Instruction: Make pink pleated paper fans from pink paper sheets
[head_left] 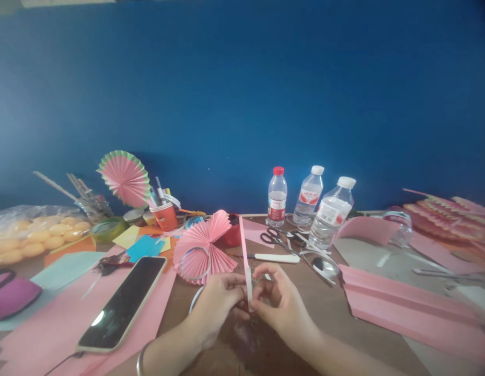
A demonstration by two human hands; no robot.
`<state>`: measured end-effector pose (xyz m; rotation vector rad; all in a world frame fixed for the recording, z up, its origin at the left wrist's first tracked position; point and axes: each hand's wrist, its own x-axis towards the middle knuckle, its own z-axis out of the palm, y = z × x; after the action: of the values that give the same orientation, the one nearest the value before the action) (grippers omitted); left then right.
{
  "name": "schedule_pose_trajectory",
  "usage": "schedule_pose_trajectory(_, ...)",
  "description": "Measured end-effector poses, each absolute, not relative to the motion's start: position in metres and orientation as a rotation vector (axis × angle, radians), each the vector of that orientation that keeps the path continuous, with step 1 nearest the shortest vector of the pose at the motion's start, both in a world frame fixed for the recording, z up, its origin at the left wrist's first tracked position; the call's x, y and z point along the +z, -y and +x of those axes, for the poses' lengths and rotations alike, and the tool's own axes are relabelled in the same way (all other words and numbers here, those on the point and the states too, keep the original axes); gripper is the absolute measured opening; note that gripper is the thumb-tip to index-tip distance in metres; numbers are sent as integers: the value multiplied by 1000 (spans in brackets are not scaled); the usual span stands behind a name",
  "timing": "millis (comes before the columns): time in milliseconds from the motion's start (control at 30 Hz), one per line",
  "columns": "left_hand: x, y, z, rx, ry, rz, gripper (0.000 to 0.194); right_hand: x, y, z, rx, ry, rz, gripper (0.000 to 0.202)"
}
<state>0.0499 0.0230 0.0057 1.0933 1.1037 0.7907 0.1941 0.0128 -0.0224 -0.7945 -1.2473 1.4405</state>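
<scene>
My left hand (222,303) is closed, its fingertips pinching the near end of a narrow pink paper strip (243,240) that points away from me. A white strip (249,282), perhaps tape, runs along that near end. On the other side my right hand (279,300) pinches the same end between thumb and index finger. Just beyond my left hand lies a pleated pink paper fan (205,243), partly open, with a clear ring (195,263) on it. A white-handled utility knife (277,258) and black-handled scissors (272,237) lie past my right hand.
Three plastic bottles (332,214) stand near the blue wall. Glasses (324,266) and pink paper (407,308) lie at right. On the left are a phone (125,303), an orange cup of pens (164,216), a finished fan (125,178) and a bag of yellow balls (38,235).
</scene>
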Motion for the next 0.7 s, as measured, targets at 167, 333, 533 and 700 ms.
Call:
schedule_pose_trajectory(167, 6, -22, 50, 791, -1104, 1056, 23, -22, -12, 194, 1365, 1278, -822, 37)
schedule_pose_trajectory(333, 7, -21, 51, 797, -1094, 1024, 22, -25, -12, 194, 1292, 1308, -830, 37)
schedule_pose_trajectory(533, 7, -21, 51, 806, -1092, 1039, 23, -30, -10, 194, 1210, 1344, -821, 34)
schedule_pose_trajectory(700, 8, -21, 51, 808, -1092, 1064, 24, -30, -9, 193, 1191, 1354, -818, 34)
